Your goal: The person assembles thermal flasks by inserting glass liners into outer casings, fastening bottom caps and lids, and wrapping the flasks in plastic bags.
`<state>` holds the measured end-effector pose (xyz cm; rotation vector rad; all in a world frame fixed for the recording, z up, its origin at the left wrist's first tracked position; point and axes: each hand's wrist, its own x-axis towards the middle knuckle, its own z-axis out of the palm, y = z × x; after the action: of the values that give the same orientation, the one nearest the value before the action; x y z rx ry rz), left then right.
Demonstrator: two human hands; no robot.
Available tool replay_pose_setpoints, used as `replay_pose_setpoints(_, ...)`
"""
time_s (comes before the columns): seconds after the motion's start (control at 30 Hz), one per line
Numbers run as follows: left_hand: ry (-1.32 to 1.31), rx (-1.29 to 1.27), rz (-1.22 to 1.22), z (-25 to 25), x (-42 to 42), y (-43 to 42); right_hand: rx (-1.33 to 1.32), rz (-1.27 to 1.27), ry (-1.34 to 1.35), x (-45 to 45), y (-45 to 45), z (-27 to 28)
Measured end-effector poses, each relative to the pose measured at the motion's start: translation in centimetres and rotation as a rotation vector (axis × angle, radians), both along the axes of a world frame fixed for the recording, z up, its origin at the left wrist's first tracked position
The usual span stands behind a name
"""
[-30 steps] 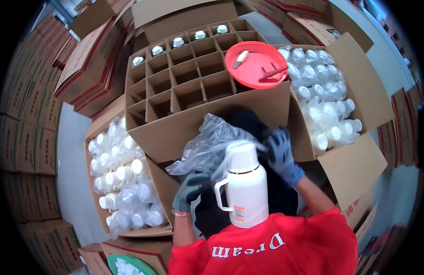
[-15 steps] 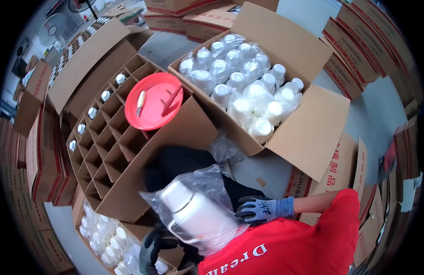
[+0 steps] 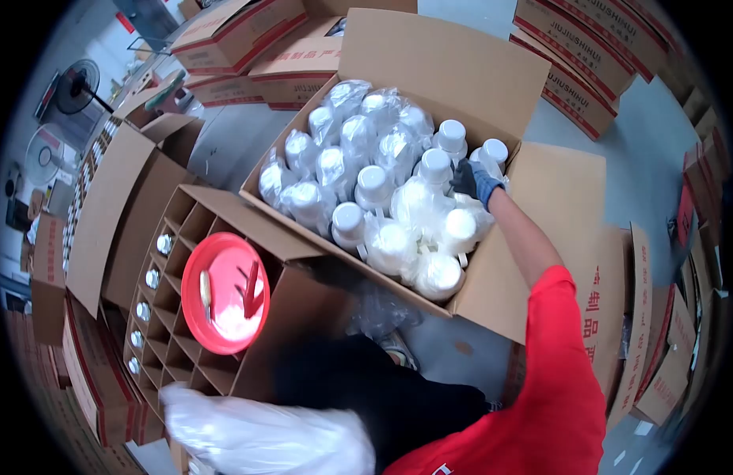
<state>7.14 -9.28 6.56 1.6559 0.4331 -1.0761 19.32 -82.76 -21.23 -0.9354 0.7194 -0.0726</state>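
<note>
My right hand [image 3: 477, 182], in a blue and dark glove, reaches into the open carton [image 3: 453, 305] on the right. It is among white-capped flasks [image 3: 436, 168], close to a cap; its fingers are partly hidden, so their grip is unclear. Many of these flasks are wrapped in clear plastic. At the lower left, a large white object in clear plastic [image 3: 263, 435] is blurred. My left hand does not show. A red round tray [image 3: 225, 261] sits on the divided carton [image 3: 172, 317], holding a pale-handled tool [image 3: 205, 293] and a red tool [image 3: 251, 293].
Several silver-topped items [image 3: 152, 278] stand in the outer cells of the divided carton. Stacked cartons [image 3: 572, 87] are at the upper right, with more cartons [image 3: 295, 67] at the back. A fan [image 3: 45, 154] is at the far left. Loose clear plastic [image 3: 382, 313] lies near my legs.
The view has turned right. My right hand has moved from beside my body into the right carton. The bagged flask has shifted to the lower left, and my left hand has gone out of sight.
</note>
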Motion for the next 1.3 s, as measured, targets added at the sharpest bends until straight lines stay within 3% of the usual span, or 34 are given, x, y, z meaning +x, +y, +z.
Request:
replay_pose_setpoints(0.03, -0.044, -0.006, -0.008, -0.3, 1.7, -1.8, 0.262, 0.085, -0.074, 1.4, -2.4, -5.6)
replay_pose_setpoints(0.07, -0.092, -0.015, -0.02, -0.7, 3.4, -3.7, 0.1, 0.104, 0.085, 2.8, -2.4, -9.2)
replay_pose_setpoints(0.13, -0.182, -0.05, -0.035, -1.2, 6.3, -7.1, -0.29, 0.13, 0.451, 4.0, 0.1, -11.4)
replay_pose_setpoints(0.2, -0.28, -0.102, -0.036, -1.3, 8.8, -11.2, -0.534, 0.164, 0.641, 4.4, 4.2, -10.3)
replay_pose_setpoints(0.23, -0.34, -0.14, -0.031, -1.3, 10.0, -13.4, -0.563, 0.181, 0.665, 4.4, 5.3, -9.6)
replay_pose_setpoints(0.33, -0.469, -0.258, -0.024, -2.4, 13.2, -18.9, -0.319, 0.173, 0.486, 3.8, 5.2, -7.6)
replay_pose_setpoints(0.43, -0.474, -0.455, -0.058, -6.8, 17.1, -21.8, -0.152, 0.109, 0.316, 2.7, 3.3, -7.0)
replay_pose_setpoints(0.47, -0.372, -0.517, -0.135, -8.6, 19.0, -23.1, -0.792, 0.204, 0.152, 1.3, 3.0, -5.2)
replay_pose_setpoints(0.53, -0.169, -0.624, -0.221, -8.5, 21.1, -28.4, -0.73, -0.024, -0.104, -1.9, 3.6, 1.9)
replay_pose_setpoints(0.57, -0.073, -0.674, -0.227, -8.0, 21.1, -32.6, -0.024, -0.315, -0.16, -2.9, 4.2, 6.1)
replay_pose_setpoints(0.6, -0.037, -0.723, -0.121, -9.4, 21.2, -36.0, -0.781, -0.136, -0.167, -5.3, 3.3, 8.3)
replay_pose_setpoints(0.67, -0.037, -0.882, 0.001, -13.1, 21.0, -41.8, -1.049, -0.16, -0.214, -9.9, 3.1, 11.9)
replay_pose_setpoints(0.73, -0.089, -0.982, 0.002, -17.0, 21.0, -46.6, -0.585, -0.45, -0.239, -13.1, 4.9, 15.3)
replay_pose_setpoints(0.83, -0.279, -0.827, 0.013, -22.7, 20.4, -52.5, -0.7, -0.635, -0.312, -16.8, 8.8, 18.8)
replay_pose_setpoints(0.9, -0.624, -0.396, -0.331, -28.2, 20.1, -54.6, -0.828, -0.598, -0.2, -18.7, 11.5, 19.8)
replay_pose_setpoints(0.97, -0.543, -0.337, -0.607, -23.7, 18.2, -52.3, -0.89, -0.615, -0.262, -19.4, 14.8, 19.1)
replay_pose_setpoints(1.03, -0.34, -0.45, -0.449, -19.7, 16.4, -49.1, -0.885, -0.578, -0.199, -20.8, 18.0, 16.2)
replay_pose_setpoints(1.1, 0.172, -0.7, -0.087, -12.7, 16.1, -43.6, -0.836, -0.444, -0.14, -21.6, 22.3, 13.4)
replay_pose_setpoints(1.17, -0.108, -0.779, -0.02, -7.9, 15.4, -37.5, -0.642, -0.141, -0.271, -21.6, 27.7, 13.0)
replay_pose_setpoints(1.23, -0.243, -0.802, 0.236, -4.7, 14.6, -29.0, -0.45, 0.174, -0.398, -20.5, 33.5, 13.9)
replay_pose_setpoints(1.27, -0.122, -0.842, 0.385, -2.1, 13.6, -25.0, -0.352, 0.334, -0.454, -19.9, 36.3, 14.4)
replay_pose_setpoints(1.3, -0.16, -0.847, 0.485, -1.9, 12.2, -20.6, -0.562, 0.4, -0.658, -19.1, 38.4, 14.9)
